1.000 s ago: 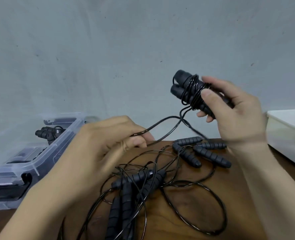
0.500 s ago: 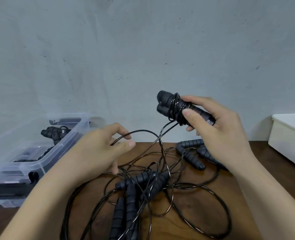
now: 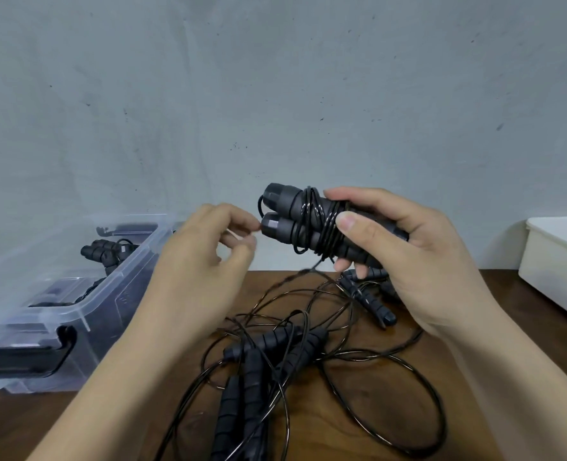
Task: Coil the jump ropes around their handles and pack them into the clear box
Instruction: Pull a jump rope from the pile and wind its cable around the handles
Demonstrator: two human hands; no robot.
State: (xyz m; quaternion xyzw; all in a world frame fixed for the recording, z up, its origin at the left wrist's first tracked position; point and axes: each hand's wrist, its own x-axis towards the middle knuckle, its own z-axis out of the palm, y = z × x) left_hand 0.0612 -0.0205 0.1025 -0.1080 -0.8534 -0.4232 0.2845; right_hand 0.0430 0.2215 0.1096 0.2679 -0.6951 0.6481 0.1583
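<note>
My right hand (image 3: 408, 257) grips a pair of black handles (image 3: 288, 214) held side by side above the table, with the black jump rope cable (image 3: 322, 227) wound several times around them. One strand hangs from the bundle to the table. My left hand (image 3: 205, 261) is just left of the handle ends, its fingertips pinched together at a thin loop of that cable. More loose jump ropes (image 3: 269, 361) lie tangled on the wooden table (image 3: 358, 394) below my hands. The clear box (image 3: 76, 314) stands open at the left with a coiled rope (image 3: 106, 254) inside.
A white plastic container (image 3: 558, 271) stands at the right edge of the table. Another pair of ribbed handles (image 3: 372, 301) lies under my right hand. A grey wall rises right behind the table. The box's black latch (image 3: 59, 354) faces me.
My left hand has risen from the loose cable to the handle ends. Most of the slack is now wound onto the handles, and the bundle has tilted flatter in my right hand.
</note>
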